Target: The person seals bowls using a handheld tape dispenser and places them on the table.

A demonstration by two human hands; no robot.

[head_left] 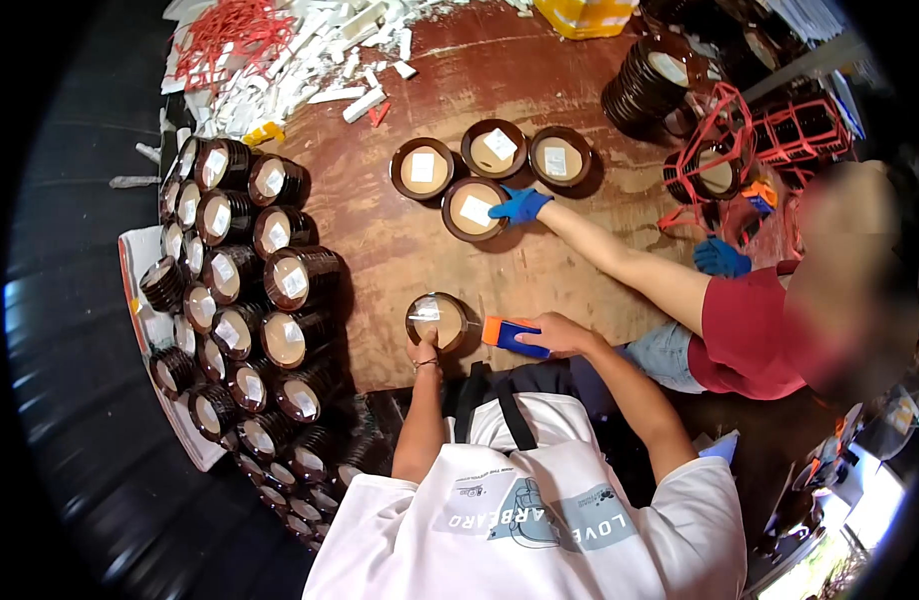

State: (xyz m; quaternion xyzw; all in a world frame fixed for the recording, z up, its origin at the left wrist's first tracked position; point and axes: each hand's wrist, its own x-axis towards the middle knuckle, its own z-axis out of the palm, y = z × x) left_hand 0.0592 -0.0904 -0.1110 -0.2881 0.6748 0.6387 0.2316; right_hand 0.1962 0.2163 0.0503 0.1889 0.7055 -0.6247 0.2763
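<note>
My left hand (426, 347) grips the near rim of a round brown dish (450, 322), its thumb lying over the tan inside. A white label shows on the far part of that inside. Just to the right, my right hand (562, 335) is closed around an orange-and-blue handheld tool (517, 337), which looks like a label gun. The tool's orange end points at the dish, close to its right side. Beyond, several brown dishes with white labels (420, 168) stand in a group on the wooden table (360, 220).
A co-worker's blue-gloved hand (521, 205) touches the nearest dish of the group. Tall stacks of brown dishes (295, 280) crowd the left side. White foam scraps (320, 60) and red strapping (235, 45) lie at the back left. More stacks (645, 85) stand at the back right.
</note>
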